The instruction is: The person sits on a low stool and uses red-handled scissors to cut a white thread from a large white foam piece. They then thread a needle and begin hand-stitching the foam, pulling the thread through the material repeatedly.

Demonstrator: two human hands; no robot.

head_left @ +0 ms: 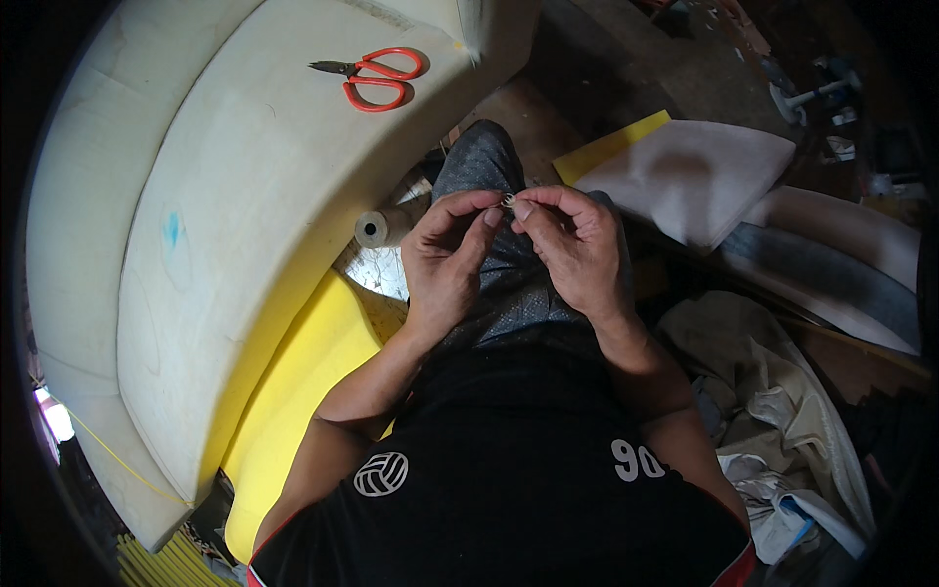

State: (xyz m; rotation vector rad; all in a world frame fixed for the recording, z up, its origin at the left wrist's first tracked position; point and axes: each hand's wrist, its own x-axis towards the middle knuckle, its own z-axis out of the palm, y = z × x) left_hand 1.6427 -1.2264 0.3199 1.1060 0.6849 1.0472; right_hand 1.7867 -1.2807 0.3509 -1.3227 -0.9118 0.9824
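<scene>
My left hand [445,256] and right hand [577,252] pinching a small pale loop [509,201], red-handled scissors [357,71] beyond the loop, leftward

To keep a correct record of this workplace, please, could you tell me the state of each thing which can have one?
Left hand: thumb and finger pinched on the small pale thing
Right hand: pinched on it too
Small pale thing: held between both hands; exact shape unclear
Scissors: lying down, blades apparently closed
Pale padded piece: marked with a blue stain
Roll: wound, on its side
Beige fabric: crumpled
</scene>
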